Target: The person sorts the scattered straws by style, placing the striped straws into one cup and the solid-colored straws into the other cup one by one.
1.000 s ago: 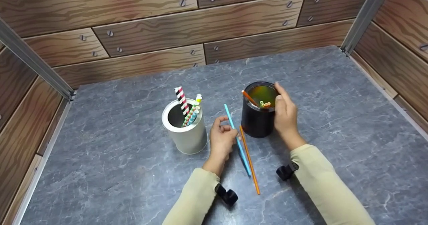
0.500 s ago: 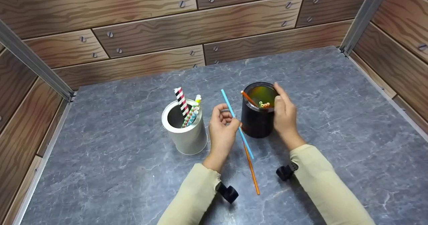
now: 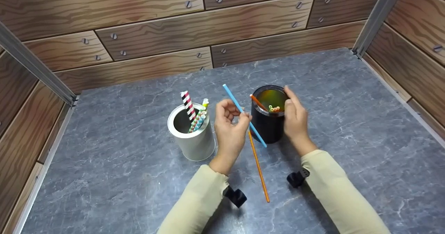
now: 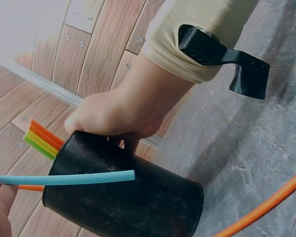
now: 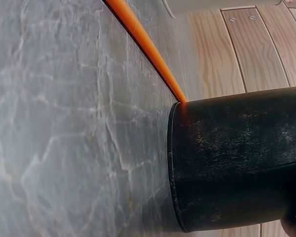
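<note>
My left hand [image 3: 229, 131] pinches a light blue straw [image 3: 233, 98] between thumb and fingers, tilted in front of the black can [image 3: 273, 128]. In the left wrist view the blue straw [image 4: 89, 178] crosses the can's side near its mouth. My right hand [image 3: 296, 121] grips the black can from the right, index finger along the rim. Inside the can an orange straw [image 3: 258, 102] leans on the left rim, with several yellow, green and orange straw ends [image 3: 274, 109] lower down. Another orange straw [image 3: 259, 168] lies on the table, its far end close to the can's base.
To the left of my left hand stands a white can [image 3: 198, 148] holding several patterned straws [image 3: 189, 105]. The grey marbled table [image 3: 114, 150] is bounded by wood-print walls [image 3: 156, 39] at the back and sides.
My left hand has lifted the blue straw off the table beside the orange one and moved it up and away from me. The right hand and black can stay put.
</note>
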Demonstrator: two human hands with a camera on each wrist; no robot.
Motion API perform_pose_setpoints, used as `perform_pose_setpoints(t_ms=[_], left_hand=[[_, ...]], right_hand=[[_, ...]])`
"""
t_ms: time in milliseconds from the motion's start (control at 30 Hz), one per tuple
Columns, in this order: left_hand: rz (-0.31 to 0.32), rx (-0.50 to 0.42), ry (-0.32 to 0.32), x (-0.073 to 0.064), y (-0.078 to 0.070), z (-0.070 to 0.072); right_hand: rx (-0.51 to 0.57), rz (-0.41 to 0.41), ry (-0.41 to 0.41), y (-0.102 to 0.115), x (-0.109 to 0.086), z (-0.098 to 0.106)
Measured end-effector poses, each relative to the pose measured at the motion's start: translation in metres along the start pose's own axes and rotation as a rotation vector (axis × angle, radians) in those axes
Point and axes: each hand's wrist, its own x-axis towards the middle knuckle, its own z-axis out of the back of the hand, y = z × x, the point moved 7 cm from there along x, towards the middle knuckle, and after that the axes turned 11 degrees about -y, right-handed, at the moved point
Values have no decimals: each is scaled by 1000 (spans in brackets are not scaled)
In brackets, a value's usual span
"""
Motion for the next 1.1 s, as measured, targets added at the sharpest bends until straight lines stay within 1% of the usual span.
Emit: perform_pose_setpoints(t_ms=[100, 167, 333, 433, 733, 900, 1033, 1100], left_hand=[[-28, -61, -1, 2, -8, -1], [-45, -86, 4, 3, -13, -2], [-85, -102, 15, 8, -25, -4], [-116, -119, -3, 11, -32, -4], [-213, -219, -46, 18, -55, -2], [-271, -240, -57, 20, -64, -1], [-310, -219, -63, 19, -67, -1], [-322, -205, -64, 19, -66, -2]], right_hand=[[1, 2, -6, 1, 0, 0], [9, 5, -8, 1, 0, 0], [17, 12, -10, 2, 0, 1], [11, 11, -9, 2, 0, 1], [7, -5, 6, 1, -1, 0], [11, 1, 7, 1, -2, 0], [9, 2, 0, 2, -1, 1], [10, 2, -2, 2, -1, 1]])
